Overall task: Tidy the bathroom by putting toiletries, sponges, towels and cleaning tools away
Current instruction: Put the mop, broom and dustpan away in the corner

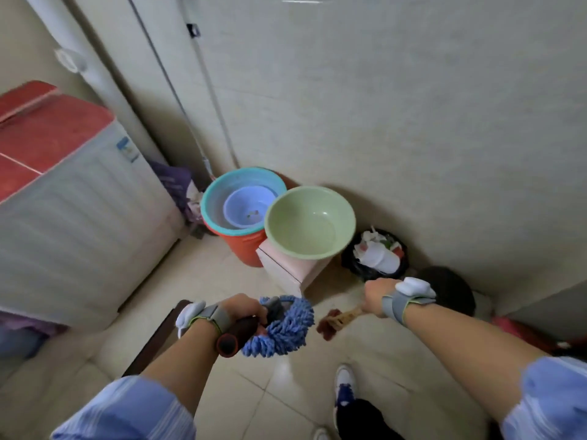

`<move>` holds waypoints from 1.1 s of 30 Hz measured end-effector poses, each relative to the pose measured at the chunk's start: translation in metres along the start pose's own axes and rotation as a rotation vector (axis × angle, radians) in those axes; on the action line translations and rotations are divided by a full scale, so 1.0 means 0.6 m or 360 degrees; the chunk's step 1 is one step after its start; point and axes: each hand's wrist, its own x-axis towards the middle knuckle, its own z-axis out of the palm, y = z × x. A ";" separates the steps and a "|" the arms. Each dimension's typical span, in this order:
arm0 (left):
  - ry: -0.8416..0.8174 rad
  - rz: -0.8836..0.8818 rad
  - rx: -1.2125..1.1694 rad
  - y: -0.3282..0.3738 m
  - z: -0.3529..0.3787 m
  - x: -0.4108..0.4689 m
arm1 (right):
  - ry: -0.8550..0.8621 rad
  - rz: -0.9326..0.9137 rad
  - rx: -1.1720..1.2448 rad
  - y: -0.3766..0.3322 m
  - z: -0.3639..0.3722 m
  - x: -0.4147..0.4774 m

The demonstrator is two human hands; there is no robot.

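My left hand is closed around a dark red handle that carries a fluffy blue microfibre duster head, held low in the middle of the view. My right hand grips a small brush with a tan handle and dark red bristles, which points down and left toward the floor. Both hands hover above the tiled floor, in front of the basins.
A green basin rests on a pink stool. Teal and lilac basins sit nested on an orange bucket. A full black waste bin stands by the wall. A red-topped washing machine fills the left. Mop poles lean in the corner.
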 end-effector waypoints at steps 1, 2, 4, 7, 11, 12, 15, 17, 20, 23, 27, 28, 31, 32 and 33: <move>0.0022 -0.0013 -0.0050 -0.017 -0.022 -0.001 | 0.0004 -0.0047 -0.0023 -0.027 -0.014 0.009; 0.0053 -0.0024 -0.0095 -0.034 -0.047 -0.001 | -0.0005 -0.0111 -0.0046 -0.058 -0.032 0.022; 0.0111 -0.0063 -0.0232 -0.076 -0.110 0.002 | 0.0004 -0.0269 -0.0096 -0.133 -0.074 0.063; 0.0173 -0.0148 -0.0490 -0.121 -0.175 0.002 | 0.0026 -0.0389 -0.0162 -0.217 -0.112 0.111; 0.0291 -0.0233 -0.0752 -0.172 -0.259 -0.008 | 0.0054 -0.0588 -0.0278 -0.333 -0.182 0.173; 0.0325 -0.0242 -0.0800 -0.185 -0.279 -0.011 | 0.0063 -0.0644 -0.0299 -0.364 -0.202 0.186; 0.0370 -0.0257 -0.0994 -0.224 -0.325 -0.035 | 0.0139 -0.0825 -0.0442 -0.460 -0.253 0.204; 0.0411 -0.0255 -0.1086 -0.253 -0.354 -0.050 | 0.0169 -0.0901 -0.0497 -0.523 -0.277 0.208; 0.0502 -0.0243 -0.1282 -0.312 -0.402 -0.069 | 0.0191 -0.1026 -0.0612 -0.629 -0.308 0.215; 0.0552 -0.0269 -0.1440 -0.385 -0.450 -0.075 | 0.0238 -0.1094 -0.0680 -0.739 -0.323 0.213; 0.0586 -0.0307 -0.1634 -0.506 -0.531 -0.060 | 0.0304 -0.1156 -0.0713 -0.903 -0.323 0.214; 0.0603 -0.0307 -0.1667 -0.540 -0.556 -0.057 | 0.0318 -0.1167 -0.0728 -0.949 -0.319 0.212; 0.0694 -0.0318 -0.1654 -0.641 -0.634 -0.050 | 0.0288 -0.1194 -0.0751 -1.096 -0.308 0.198; 0.0745 -0.0341 -0.1630 -0.664 -0.652 -0.053 | 0.0269 -0.1198 -0.0762 -1.134 -0.305 0.189; 0.0791 -0.0362 -0.1645 -0.697 -0.675 -0.057 | 0.0251 -0.1210 -0.0779 -1.186 -0.300 0.179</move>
